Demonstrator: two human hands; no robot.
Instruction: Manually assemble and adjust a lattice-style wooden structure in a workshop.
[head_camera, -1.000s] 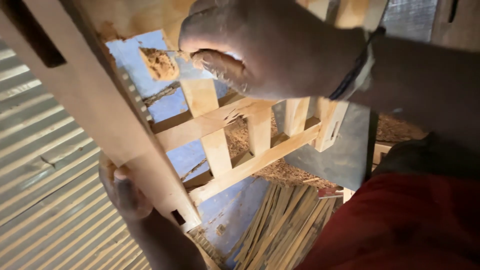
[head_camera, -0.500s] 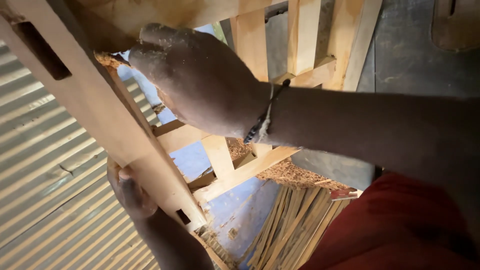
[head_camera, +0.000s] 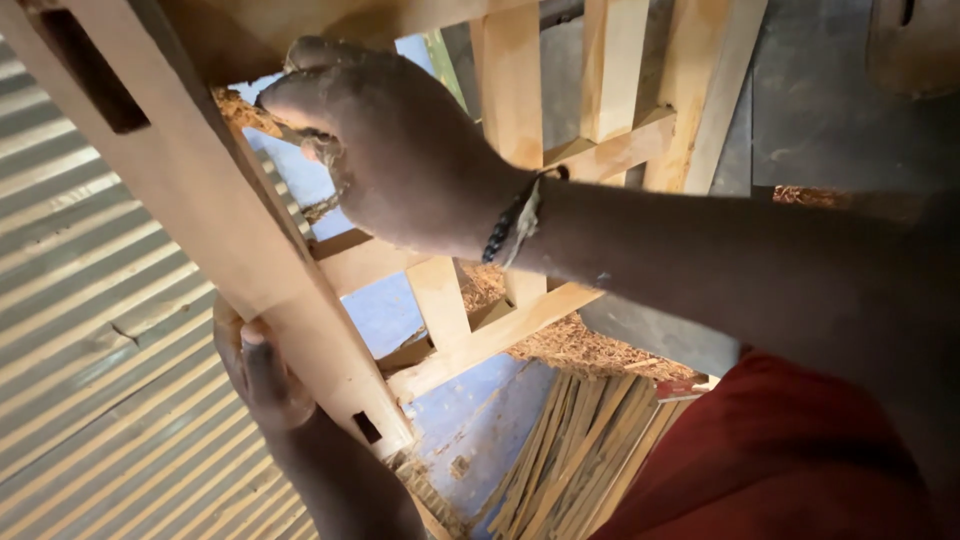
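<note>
A pale wooden frame (head_camera: 470, 330) of slats and rails fills the middle of the view, tilted. Its thick leg (head_camera: 210, 220), cut with dark mortise slots, runs from the top left down to the centre. My left hand (head_camera: 262, 372) grips this leg from below, thumb on its left edge. My right hand (head_camera: 395, 150), dusty and with a dark bead bracelet at the wrist, reaches across from the right. Its fingers curl against the inner side of the leg under the top rail (head_camera: 330, 25). Whether it holds anything small is hidden.
Corrugated metal sheeting (head_camera: 90, 380) lies to the left. A bundle of thin wooden strips (head_camera: 585, 450) sits below the frame beside a blue surface (head_camera: 475, 430) with sawdust. My red garment (head_camera: 780, 460) fills the lower right. Grey floor (head_camera: 810, 110) shows at the top right.
My right hand has moved left and down across the frame, from the slats to the inner side of the leg. The frame has shifted upward in view. My left hand keeps its grip.
</note>
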